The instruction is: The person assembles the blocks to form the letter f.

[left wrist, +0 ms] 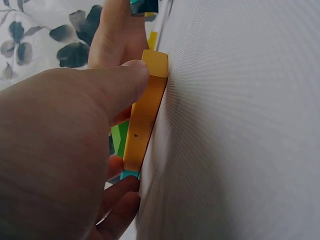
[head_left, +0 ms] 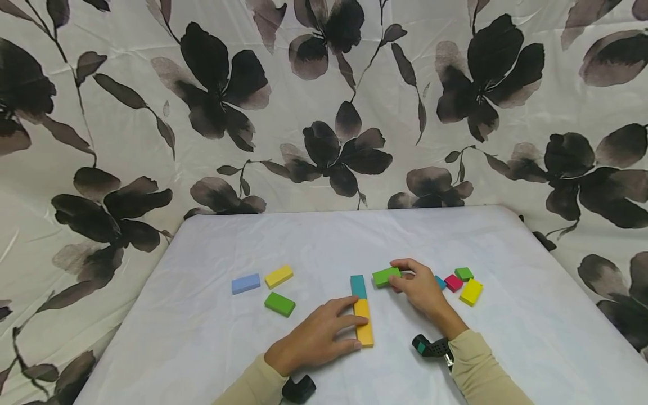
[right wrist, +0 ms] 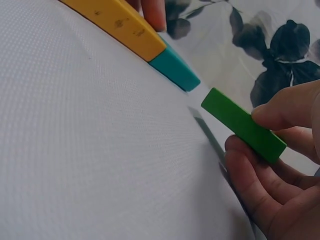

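A long orange block [head_left: 364,334] and a shorter teal block [head_left: 358,286] lie end to end in a row on the white-covered table. My left hand [head_left: 324,332] rests on the row from the left, fingers spread and fairly straight. Its thumb touches the orange block [left wrist: 142,120] towards the near end, as the left wrist view shows. My right hand [head_left: 422,287] pinches a green block [head_left: 386,277] between thumb and fingers, to the right of the teal block. In the right wrist view this green block [right wrist: 242,122] is tilted, raised off the cloth and apart from the teal block [right wrist: 176,69].
At left lie a blue block [head_left: 246,283], a yellow block [head_left: 279,276] and a green block [head_left: 280,304]. Beyond my right hand sit a red block [head_left: 453,282], a small green block [head_left: 463,274], a yellow block [head_left: 471,292] and a partly hidden blue block [head_left: 441,282]. Flowered cloth [head_left: 324,90] hangs behind.
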Demonstrator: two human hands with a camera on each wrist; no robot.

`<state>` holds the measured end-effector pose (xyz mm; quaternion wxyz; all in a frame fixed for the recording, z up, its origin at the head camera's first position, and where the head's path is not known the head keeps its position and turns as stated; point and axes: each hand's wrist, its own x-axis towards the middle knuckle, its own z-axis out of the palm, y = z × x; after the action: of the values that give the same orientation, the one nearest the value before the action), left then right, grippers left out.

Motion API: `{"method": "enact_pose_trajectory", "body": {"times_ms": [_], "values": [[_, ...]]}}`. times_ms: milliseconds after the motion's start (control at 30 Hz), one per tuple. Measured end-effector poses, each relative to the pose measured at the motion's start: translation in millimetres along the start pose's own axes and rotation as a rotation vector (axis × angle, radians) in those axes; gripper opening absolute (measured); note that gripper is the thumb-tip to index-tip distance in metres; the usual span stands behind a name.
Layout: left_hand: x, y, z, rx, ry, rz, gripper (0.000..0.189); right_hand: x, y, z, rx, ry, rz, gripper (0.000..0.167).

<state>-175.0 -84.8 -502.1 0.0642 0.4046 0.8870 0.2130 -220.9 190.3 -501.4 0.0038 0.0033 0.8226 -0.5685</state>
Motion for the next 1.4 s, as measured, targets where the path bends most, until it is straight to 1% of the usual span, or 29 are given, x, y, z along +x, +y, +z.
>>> {"method": "enact_pose_trajectory", "body": {"times_ms": [133,500,767,900,1033,1233,1400], "values": [[-0.6,0.4,-0.1,0.002,-0.002,-0.003,0.045,-0.5,-0.2,1.9,-0.008,0.003,0.009,0.041],[-0.7,-1.4,1.2,0.009,0.016,0.027,0.045,-1.5,-0.3,3.7,-0.015,0.003,0.011,0.041],[1.7,-1.2,1.0,0.033,0.003,0.030,0.044,-2.8,-2.8,2.8,-0.007,-0.014,-0.025,0.041],[0.7,-1.8,1.3,0.035,0.006,0.030,0.045,-3.1,-2.8,4.7,-0.027,-0.016,-0.028,0.040],[-0.4,-2.3,0.5,0.044,0.023,0.036,0.045,-3.1,-2.0,7.0,-0.052,-0.011,-0.030,0.040],[-2.0,-1.6,0.4,0.027,0.029,0.049,0.045,-4.2,-0.6,10.2,-0.108,-0.002,-0.027,0.040],[-0.6,-0.8,0.1,0.034,0.026,0.042,0.045,-3.9,0.0,11.0,-0.168,0.012,-0.064,0.040]]}}
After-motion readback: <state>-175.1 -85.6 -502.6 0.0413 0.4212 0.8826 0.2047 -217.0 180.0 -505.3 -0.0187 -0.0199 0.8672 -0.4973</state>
